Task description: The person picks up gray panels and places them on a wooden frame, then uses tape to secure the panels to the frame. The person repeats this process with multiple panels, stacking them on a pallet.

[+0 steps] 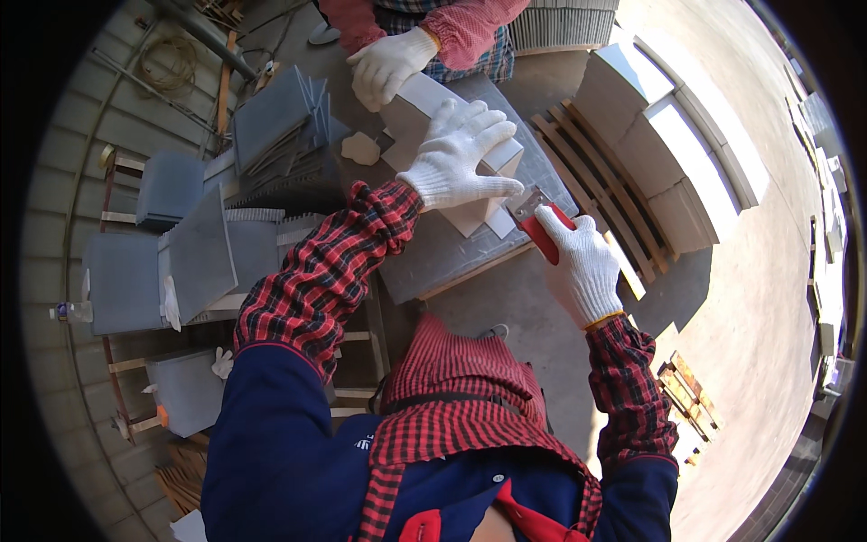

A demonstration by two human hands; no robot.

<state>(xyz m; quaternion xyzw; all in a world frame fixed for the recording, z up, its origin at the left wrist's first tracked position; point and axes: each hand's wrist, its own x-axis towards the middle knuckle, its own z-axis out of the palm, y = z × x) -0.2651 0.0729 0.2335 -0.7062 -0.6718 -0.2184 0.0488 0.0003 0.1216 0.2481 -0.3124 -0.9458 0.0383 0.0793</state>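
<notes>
A pale cardboard box (501, 161) lies on a grey work table (424, 260) in front of me. My left hand (462, 155), in a white knit glove, is open with its fingers spread over the box's upper side; its thumb reaches toward the tool. In my gloved right hand (582, 266) is a hand tool with a red handle (545, 237) and a flat metal head (531, 206), held close to the box's near right end. I cannot make out its exact kind. Across the table, a co-worker's gloved hand (388, 68) rests at the box's far end.
Grey sheets (275, 117) stand stacked at the left, with more grey panels (200, 248) on a rack below them. To the right, large pale boxes (682, 154) stand beside a wooden pallet (601, 172). A crumpled pale piece (360, 149) lies left of the box.
</notes>
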